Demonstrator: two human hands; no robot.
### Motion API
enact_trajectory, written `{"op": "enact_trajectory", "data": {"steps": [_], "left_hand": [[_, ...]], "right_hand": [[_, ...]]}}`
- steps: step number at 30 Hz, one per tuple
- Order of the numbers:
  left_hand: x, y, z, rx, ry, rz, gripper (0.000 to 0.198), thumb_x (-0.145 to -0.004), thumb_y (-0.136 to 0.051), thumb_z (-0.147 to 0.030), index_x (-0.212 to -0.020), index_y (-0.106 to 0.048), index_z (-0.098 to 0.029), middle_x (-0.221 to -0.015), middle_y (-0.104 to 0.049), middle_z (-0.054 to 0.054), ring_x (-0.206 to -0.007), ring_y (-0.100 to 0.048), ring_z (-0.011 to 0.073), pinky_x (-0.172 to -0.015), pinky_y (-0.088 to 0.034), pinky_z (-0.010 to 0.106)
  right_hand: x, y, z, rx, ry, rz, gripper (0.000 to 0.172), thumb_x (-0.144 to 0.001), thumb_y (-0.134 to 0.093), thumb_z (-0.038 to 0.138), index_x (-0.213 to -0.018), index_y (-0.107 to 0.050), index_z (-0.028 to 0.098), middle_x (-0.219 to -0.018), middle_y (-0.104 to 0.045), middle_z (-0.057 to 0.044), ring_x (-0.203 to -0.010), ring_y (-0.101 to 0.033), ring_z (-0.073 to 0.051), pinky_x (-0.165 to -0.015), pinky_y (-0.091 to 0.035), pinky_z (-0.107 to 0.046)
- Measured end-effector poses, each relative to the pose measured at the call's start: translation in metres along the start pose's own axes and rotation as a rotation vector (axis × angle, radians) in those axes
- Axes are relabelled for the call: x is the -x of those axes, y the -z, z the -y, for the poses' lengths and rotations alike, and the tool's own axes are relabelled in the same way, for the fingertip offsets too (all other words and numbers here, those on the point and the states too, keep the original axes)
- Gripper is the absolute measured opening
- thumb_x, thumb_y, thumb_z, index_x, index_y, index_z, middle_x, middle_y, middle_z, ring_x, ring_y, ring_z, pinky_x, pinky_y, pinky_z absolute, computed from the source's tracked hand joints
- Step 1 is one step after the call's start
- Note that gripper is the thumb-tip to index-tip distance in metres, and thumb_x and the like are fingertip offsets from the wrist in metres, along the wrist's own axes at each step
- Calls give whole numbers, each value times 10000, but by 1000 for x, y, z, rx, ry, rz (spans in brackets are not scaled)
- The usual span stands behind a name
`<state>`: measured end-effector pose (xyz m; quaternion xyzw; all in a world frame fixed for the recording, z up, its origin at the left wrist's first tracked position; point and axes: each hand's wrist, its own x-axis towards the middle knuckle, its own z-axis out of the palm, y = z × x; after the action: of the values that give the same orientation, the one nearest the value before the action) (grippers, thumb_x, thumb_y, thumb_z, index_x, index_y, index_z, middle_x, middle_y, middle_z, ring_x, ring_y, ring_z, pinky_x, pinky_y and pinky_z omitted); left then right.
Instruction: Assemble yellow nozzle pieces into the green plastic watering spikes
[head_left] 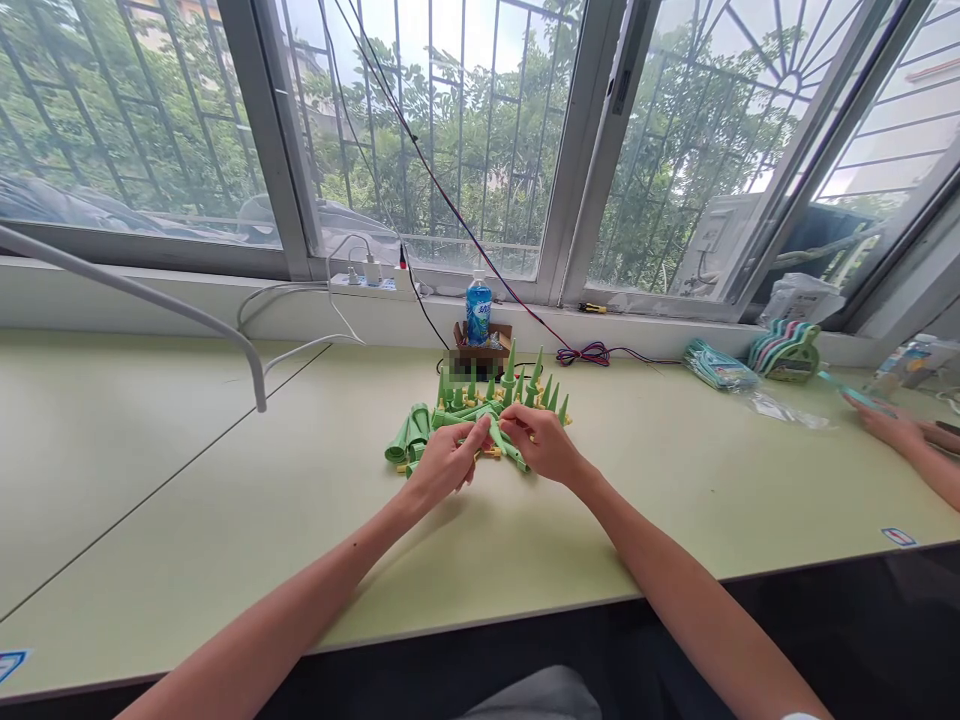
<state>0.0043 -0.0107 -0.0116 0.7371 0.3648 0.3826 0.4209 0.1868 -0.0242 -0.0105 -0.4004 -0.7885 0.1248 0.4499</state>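
Note:
My left hand [448, 458] is closed, thumb and fingers pinching a light green plastic spike piece [486, 411]. Close beside it, my right hand [546, 440] is closed too, its fingertips pinched together at the same piece. Whatever lies between the right fingertips is too small to make out. Both hands are just above a pile of green plastic spikes [499, 435] with small yellow valve-like parts. Behind the hands, several pointed green spikes [510, 370] stand upright with yellow bits at their bases. Wider green funnel-like tubes [409, 432] lie left of the pile.
A blue-labelled bottle [478, 312] stands in a small cardboard box [484, 355] behind the pile. Coiled wires [585, 353], packaged teal items [720, 365] and hangers [784, 350] lie along the back right. Another person's hand [889, 425] is at the far right. A white cable tube [187, 305] arches over the left.

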Motion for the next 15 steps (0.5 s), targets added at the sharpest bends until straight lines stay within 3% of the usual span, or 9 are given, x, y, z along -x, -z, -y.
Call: {"op": "enact_trajectory", "data": {"steps": [15], "left_hand": [[1,0,0,-17,-43,18,386,-875,-476,-566,-813,-506,-186,-454,-474,-62,-330,-408,82,-352,-305,206]], "right_hand": [[0,0,-1,-7,-19,2,228,-935,-437,337,-787,-526,187,-612,-406,36,-540,-324,-101,-514,-298,-224]]}}
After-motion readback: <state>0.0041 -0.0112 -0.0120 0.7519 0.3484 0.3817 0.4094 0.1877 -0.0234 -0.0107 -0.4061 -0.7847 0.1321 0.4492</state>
